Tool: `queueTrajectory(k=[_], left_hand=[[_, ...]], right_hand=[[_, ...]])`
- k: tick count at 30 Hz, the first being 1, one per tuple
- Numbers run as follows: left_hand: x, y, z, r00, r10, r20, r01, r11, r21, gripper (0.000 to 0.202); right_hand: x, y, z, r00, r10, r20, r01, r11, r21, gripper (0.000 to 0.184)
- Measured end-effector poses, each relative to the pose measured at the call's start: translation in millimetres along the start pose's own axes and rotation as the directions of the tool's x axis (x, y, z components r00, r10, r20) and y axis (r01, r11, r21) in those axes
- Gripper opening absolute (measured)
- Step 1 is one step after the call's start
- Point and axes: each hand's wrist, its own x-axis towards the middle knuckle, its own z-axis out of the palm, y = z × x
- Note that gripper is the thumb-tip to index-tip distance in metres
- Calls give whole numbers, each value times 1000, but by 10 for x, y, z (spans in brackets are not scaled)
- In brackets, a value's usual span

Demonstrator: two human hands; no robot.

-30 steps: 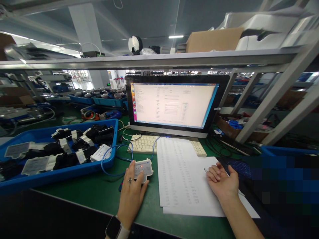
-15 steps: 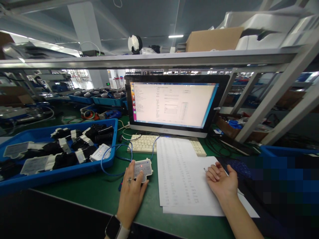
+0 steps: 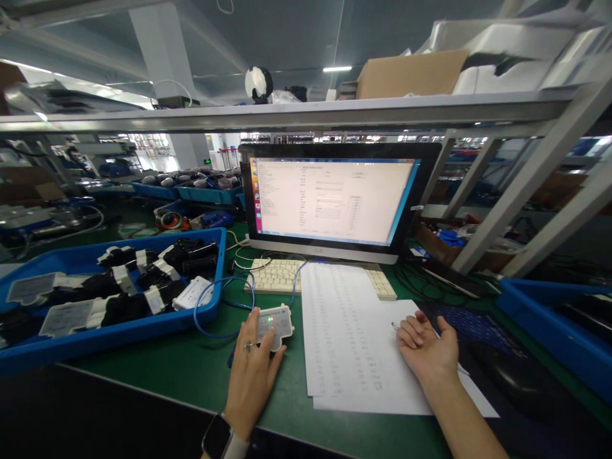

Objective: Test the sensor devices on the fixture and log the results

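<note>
My left hand (image 3: 255,360) lies flat with fingers stretched over a small white plastic electronic module (image 3: 280,324) on the green table. Its index fingertip touches the module's face, where small green and yellowish lights glow. A blue cable (image 3: 199,324) loops beside that hand. Palm up, my right hand (image 3: 428,347) rests on printed paper sheets (image 3: 342,344) with curled fingers. A pen (image 3: 394,326) is held in it, its ends showing on either side of the hand.
A blue bin (image 3: 222,261) at left holds several black and white parts. Behind the papers stand a keyboard (image 3: 272,277) and a lit monitor (image 3: 329,204). At right are a dark mouse (image 3: 504,370) and another blue bin (image 3: 535,293). A shelf (image 3: 306,116) crosses above.
The light on the module was red and now shows green and yellowish. Both hands stay in nearly the same place.
</note>
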Motion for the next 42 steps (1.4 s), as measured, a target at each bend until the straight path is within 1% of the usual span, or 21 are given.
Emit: queueTrajectory(k=[3, 8, 10, 12, 14, 15, 17, 18, 19, 21, 24, 28, 32, 34, 36, 37, 39, 42], left_hand=[[-12, -17, 12, 1000, -9, -9, 9, 1000, -6, 29], [-7, 6, 5, 1000, -2, -1, 2, 1000, -24, 28], [-2, 20, -24, 999, -46, -9, 45, 997, -70, 36], [-1, -1, -74, 989, -141, -36, 135, 981, -138, 43], [-3, -87, -148, 958, -285, -32, 273, 939, -210, 41], [-2, -155, -195, 932, -362, 4, 353, 906, -232, 40], [9, -319, -307, 867, -484, 121, 499, 835, -232, 39], [20, -401, -369, 835, -517, 187, 548, 809, -212, 39], [35, -472, -431, 810, -530, 250, 578, 795, -186, 38], [75, -563, -540, 777, -518, 357, 593, 793, -141, 33], [154, -557, -616, 722, -506, 472, 598, 799, -58, 24], [275, -473, -566, 680, -495, 540, 587, 809, 3, 18], [379, -534, -549, 653, -470, 594, 610, 791, -46, 9], [418, -589, -593, 649, -449, 614, 638, 762, -116, 12], [455, -616, -653, 665, -422, 616, 660, 719, -219, 23], [474, -611, -679, 685, -407, 605, 661, 697, -280, 29], [513, -566, -708, 741, -370, 561, 634, 661, -401, 36], [559, -453, -671, 829, -311, 465, 541, 654, -529, 36]], right_hand=[[13, -2, -18, 1000, 5, 12, -5, 1000, -2, 18], [28, -12, -35, 1000, -4, 13, 4, 1000, -12, 18], [17, -14, -18, 1000, -2, 3, 2, 1000, -15, 20], [-1, -14, 7, 1000, 1, -14, -2, 1000, -16, 23], [-17, -15, 31, 1000, 3, -28, -3, 1000, -18, 25], [-22, -16, 39, 999, 3, -34, -4, 1000, -21, 26], [-23, -16, 44, 999, 3, -37, -4, 1000, -31, 29], [-20, -16, 41, 999, 4, -34, -5, 999, -36, 30], [-16, -15, 36, 999, 6, -32, -7, 999, -41, 30], [-5, -12, 23, 1000, 13, -20, -14, 999, -49, 31], [4, -11, 11, 1000, 21, -10, -21, 998, -62, 30], [4, -20, 14, 1000, 11, -25, -13, 998, -67, 29], [14, -19, 4, 999, 11, -32, -13, 998, -60, 28], [21, -12, -5, 1000, 18, -26, -19, 998, -54, 27], [24, -6, -8, 1000, 23, -14, -23, 998, -50, 24], [23, -5, -7, 1000, 25, -7, -25, 998, -49, 23], [18, -4, -1, 1000, 29, 6, -28, 998, -50, 21], [11, -11, 6, 999, 34, 6, -34, 998, -45, 23]])
